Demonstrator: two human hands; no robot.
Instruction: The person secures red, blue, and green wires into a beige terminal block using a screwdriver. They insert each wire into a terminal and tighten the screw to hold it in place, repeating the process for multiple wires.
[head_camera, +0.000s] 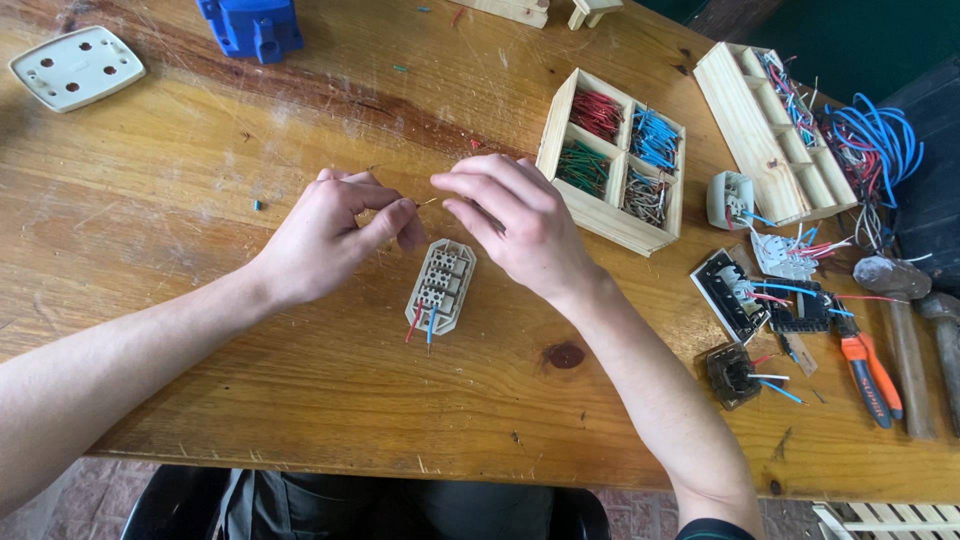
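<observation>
I see my left hand (335, 235) and right hand (510, 225) meeting over the middle of the wooden table (200, 330), fingertips pressed together, pinching the 2 ends of a thin wire (428, 202). Just near of them a beige socket insert (440, 285) lies flat with a red and a blue wire at its near end. Right of my right hand sits a wooden tray (615, 160) of 4 compartments holding red, blue, green and mixed wires.

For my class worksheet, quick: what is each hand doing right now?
Left hand: grip pinched shut on a thin short wire piece.
Right hand: fingers curled at the wire's other end; hold cannot be told.
</observation>
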